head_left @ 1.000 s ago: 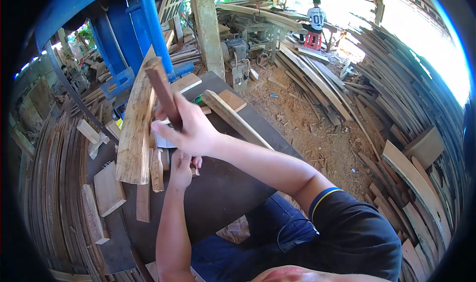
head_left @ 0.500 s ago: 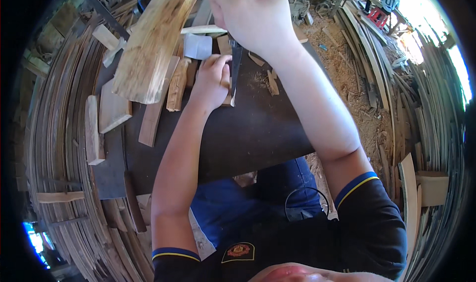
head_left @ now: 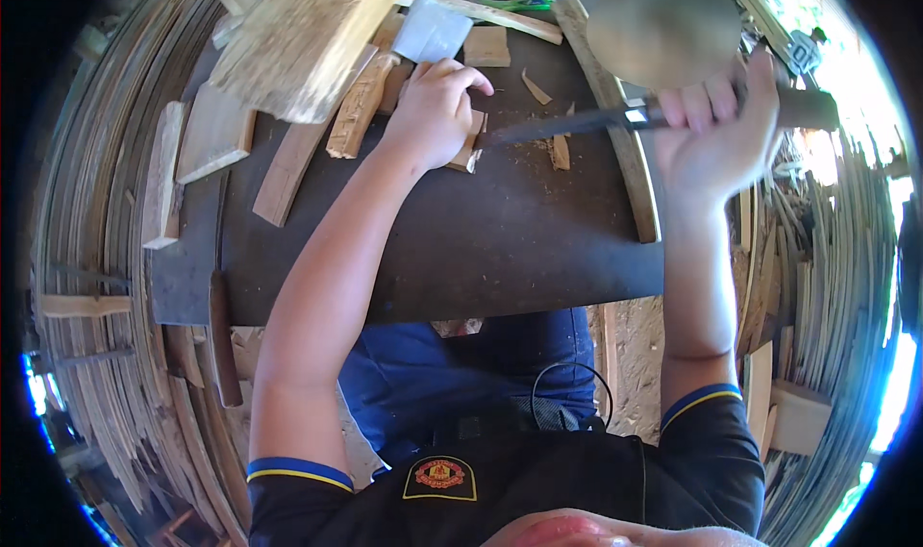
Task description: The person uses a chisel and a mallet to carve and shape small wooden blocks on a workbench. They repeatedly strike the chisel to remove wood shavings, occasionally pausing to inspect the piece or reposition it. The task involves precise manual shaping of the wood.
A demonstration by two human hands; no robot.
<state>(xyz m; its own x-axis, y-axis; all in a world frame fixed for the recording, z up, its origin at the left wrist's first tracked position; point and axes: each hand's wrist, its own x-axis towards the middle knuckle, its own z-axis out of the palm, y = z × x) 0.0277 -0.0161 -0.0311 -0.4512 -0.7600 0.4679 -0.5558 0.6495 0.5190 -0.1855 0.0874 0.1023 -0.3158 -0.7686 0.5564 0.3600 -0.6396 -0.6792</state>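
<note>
My left hand [head_left: 435, 114] is closed over a small wood block [head_left: 466, 148] on the dark tabletop [head_left: 452, 249]. Its thumb sticks out to the right. In my right hand [head_left: 716, 129], raised at the right, is the wooden handle of a long dark-bladed knife [head_left: 562, 124]. The blade points left, its tip close beside the block; whether they touch I cannot tell. Some blur smears the right hand. A grey block [head_left: 432, 30] stands just beyond my left fingers, and a split wood piece [head_left: 361, 107] lies left of them.
A thick board [head_left: 317, 42] rises at the upper left. Left on the tabletop are wood pieces [head_left: 217, 134] and a wooden-handled tool [head_left: 223, 340] overhanging the near edge. A wooden strip [head_left: 620, 143] lies under the knife. Chips [head_left: 561, 151] are scattered nearby. Stacked slats [head_left: 846, 287] flank the right.
My right hand has swung from the upper middle to the right, turning the knife from upright to sideways. My left hand stays on the block. The whole view has shifted.
</note>
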